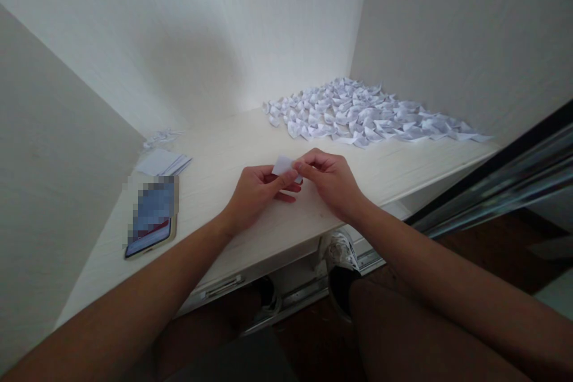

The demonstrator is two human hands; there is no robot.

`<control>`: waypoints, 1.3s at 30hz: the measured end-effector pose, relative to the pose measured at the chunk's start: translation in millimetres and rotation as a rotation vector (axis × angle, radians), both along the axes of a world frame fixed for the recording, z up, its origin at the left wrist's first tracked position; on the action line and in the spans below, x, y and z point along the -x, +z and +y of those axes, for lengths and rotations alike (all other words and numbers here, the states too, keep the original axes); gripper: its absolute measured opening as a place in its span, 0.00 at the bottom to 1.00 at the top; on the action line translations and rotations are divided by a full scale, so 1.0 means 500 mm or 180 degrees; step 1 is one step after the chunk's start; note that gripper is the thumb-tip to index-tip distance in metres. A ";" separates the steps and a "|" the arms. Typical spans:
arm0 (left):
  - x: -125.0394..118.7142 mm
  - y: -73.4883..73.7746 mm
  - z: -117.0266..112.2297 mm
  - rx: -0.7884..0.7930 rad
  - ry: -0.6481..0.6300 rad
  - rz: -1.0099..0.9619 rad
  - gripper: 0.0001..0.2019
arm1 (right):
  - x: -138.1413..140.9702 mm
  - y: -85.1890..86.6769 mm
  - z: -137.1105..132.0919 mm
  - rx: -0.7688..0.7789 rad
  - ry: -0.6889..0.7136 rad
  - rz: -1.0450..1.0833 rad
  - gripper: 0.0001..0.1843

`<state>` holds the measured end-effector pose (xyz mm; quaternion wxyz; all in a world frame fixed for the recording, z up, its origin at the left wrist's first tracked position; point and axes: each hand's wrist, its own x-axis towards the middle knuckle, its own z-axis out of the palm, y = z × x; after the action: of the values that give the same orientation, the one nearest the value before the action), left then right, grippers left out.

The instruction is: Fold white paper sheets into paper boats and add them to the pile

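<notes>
A small white piece of paper [282, 164] is held between my two hands above the shelf's front part. My left hand [257, 194] pinches it from the left, thumb on top and the other fingers beneath. My right hand [331, 182] grips its right side with thumb and forefinger. Fingers cover part of the paper, so I cannot tell how far it is folded. Beyond my hands, many folded white paper boats [353, 113] stand close together toward the back right corner.
A stack of white paper sheets [159, 162] lies at the left, with thin paper scraps [163, 137] behind it. Nearer me is a phone [152, 221], its screen partly blurred. White walls enclose the shelf [215, 149]. My shoe [341, 256] rests below its front edge.
</notes>
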<state>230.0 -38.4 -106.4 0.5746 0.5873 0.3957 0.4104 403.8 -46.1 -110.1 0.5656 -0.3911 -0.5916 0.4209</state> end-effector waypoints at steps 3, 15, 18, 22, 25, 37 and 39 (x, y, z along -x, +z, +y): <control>0.005 0.004 -0.001 -0.0254 -0.0197 0.0403 0.22 | -0.003 0.001 -0.002 0.0177 0.0122 0.0250 0.11; 0.019 0.005 -0.010 -0.0622 -0.0205 0.0528 0.32 | -0.009 0.009 -0.009 0.0535 0.0388 0.0348 0.13; 0.020 0.010 -0.013 -0.0722 -0.0207 0.0571 0.32 | -0.008 0.011 -0.009 0.0534 0.0394 0.0336 0.13; 0.021 0.014 -0.013 -0.0898 -0.0187 0.0720 0.32 | -0.007 0.009 -0.007 0.0583 0.0393 0.0401 0.14; 0.020 0.011 -0.011 -0.0946 -0.0099 0.0717 0.30 | -0.006 0.004 -0.004 0.0550 0.0348 0.0403 0.15; 0.019 0.009 0.005 -0.1279 0.0950 -0.0144 0.15 | -0.003 -0.001 0.002 0.0338 0.0266 0.0034 0.14; 0.019 0.010 0.006 -0.1206 0.0919 -0.0221 0.17 | -0.003 0.000 0.001 0.0287 0.0315 -0.0014 0.13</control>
<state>220.6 -35.4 -101.6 0.4027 0.6074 0.3714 0.5752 405.3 -45.5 -110.1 0.5246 -0.3874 -0.5919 0.4737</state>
